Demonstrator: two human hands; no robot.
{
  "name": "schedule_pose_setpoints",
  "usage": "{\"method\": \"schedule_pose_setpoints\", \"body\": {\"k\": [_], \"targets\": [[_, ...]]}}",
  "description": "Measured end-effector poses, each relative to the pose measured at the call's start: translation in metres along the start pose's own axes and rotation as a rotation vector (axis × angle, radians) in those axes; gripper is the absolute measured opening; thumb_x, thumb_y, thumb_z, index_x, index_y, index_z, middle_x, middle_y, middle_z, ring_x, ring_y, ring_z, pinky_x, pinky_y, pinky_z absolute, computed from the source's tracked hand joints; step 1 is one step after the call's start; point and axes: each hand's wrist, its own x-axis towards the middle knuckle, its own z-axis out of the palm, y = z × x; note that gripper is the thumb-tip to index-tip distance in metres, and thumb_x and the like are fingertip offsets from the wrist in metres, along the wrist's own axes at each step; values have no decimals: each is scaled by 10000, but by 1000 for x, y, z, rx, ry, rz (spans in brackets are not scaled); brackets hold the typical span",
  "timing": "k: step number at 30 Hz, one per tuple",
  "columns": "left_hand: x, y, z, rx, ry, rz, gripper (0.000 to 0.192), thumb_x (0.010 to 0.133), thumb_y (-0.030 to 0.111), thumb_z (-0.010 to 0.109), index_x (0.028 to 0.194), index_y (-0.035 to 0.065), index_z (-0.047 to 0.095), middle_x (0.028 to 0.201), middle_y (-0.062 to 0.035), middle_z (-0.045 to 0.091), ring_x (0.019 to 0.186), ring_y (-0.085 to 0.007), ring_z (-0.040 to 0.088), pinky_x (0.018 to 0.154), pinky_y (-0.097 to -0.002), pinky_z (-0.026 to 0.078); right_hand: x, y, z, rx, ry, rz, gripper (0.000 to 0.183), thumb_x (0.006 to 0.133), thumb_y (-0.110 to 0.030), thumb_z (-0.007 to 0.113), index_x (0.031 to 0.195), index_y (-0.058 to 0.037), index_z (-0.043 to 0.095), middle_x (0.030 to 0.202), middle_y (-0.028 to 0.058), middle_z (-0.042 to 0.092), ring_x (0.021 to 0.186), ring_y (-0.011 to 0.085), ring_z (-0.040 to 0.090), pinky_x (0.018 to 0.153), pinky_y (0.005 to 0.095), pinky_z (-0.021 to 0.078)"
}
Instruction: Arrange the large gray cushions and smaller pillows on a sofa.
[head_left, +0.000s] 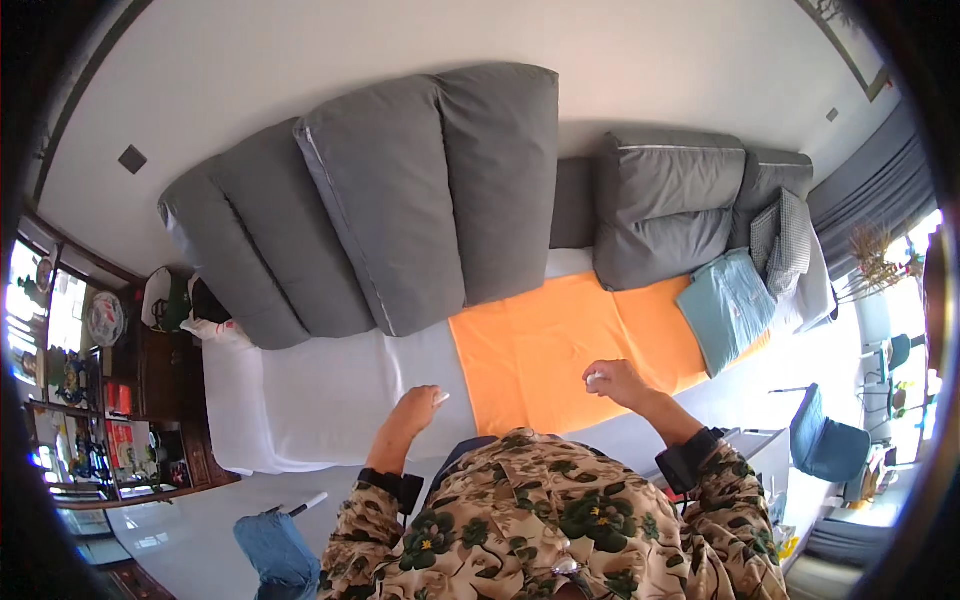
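Note:
My left hand (411, 414) is curled around a small white object (442, 399), whose end pokes out past the fingers. It hovers before the white-covered seat (322, 397) of a long sofa. My right hand (621, 384) is closed on another small white object (595, 378), mostly hidden by the fingers. Beneath and beyond that hand an orange cloth (540, 345) lies spread over the seat, slightly creased. What the two white objects are cannot be made out.
Large grey back cushions (382, 202) and a smaller grey pair (667, 202) lean against the wall. A folded blue cloth or pillow (727, 307) and checked cushions (791, 240) lie at the right end. A dark wooden display cabinet (161, 375) stands left; blue chairs (829, 442) stand right.

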Motion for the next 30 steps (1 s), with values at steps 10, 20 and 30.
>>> {"method": "schedule_pose_setpoints", "body": {"k": [10, 20, 30], "targets": [[2, 37, 24, -411, 4, -29, 127, 796, 141, 545, 837, 20, 542, 754, -143, 599, 683, -284, 589, 615, -364, 447, -52, 46, 17, 113, 85, 188, 220, 709, -156, 597, 865, -2, 615, 702, 75, 618, 622, 137, 603, 570, 256, 504], [-3, 25, 45, -720, 27, -196, 146, 850, 113, 482, 838, -17, 548, 686, -84, 596, 563, -137, 587, 506, -262, 468, -102, 77, 44, 227, -11, 387, 270, 715, -193, 588, 893, 8, 614, 724, 89, 623, 628, 148, 604, 582, 266, 516], [-2, 82, 87, -664, 137, -407, 248, 849, 214, 464, 767, 0, 557, 576, -55, 542, 463, -114, 509, 450, -234, 424, -113, 157, -34, 247, -7, 351, 268, 709, -171, 590, 903, 14, 606, 719, 85, 621, 604, 148, 604, 566, 257, 511]]}}
